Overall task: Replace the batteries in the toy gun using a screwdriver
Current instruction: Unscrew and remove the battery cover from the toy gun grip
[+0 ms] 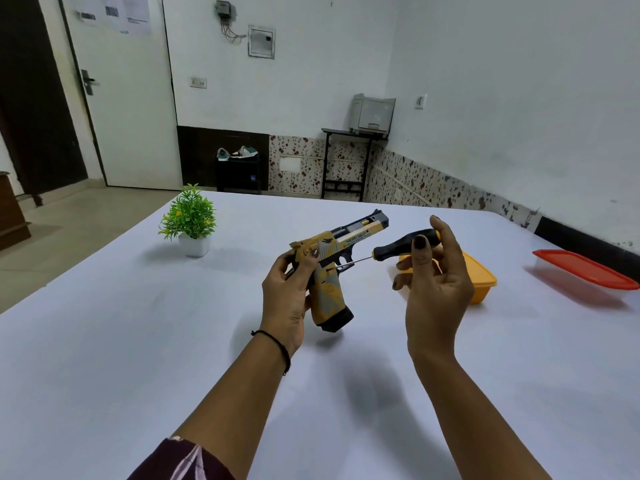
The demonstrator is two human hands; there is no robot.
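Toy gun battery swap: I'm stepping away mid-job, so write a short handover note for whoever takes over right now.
Left hand grips the yellow-and-grey plastic toy gun, held above the white table.
Right hand pinches the black-handled metal screwdriver, its tip against the gun's grip.
Done: tool placed at the grip. Screw state unclear.
Left: loosen the screw, open the cover, swap batteries, close up. No batteries in view.

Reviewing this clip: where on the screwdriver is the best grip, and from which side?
Take the screwdriver by its thick black handle, from the right, as the right hand does. Its thin shaft points left with the tip against the toy gun, which the left hand holds, so the handle end alone is free and wide enough to turn.
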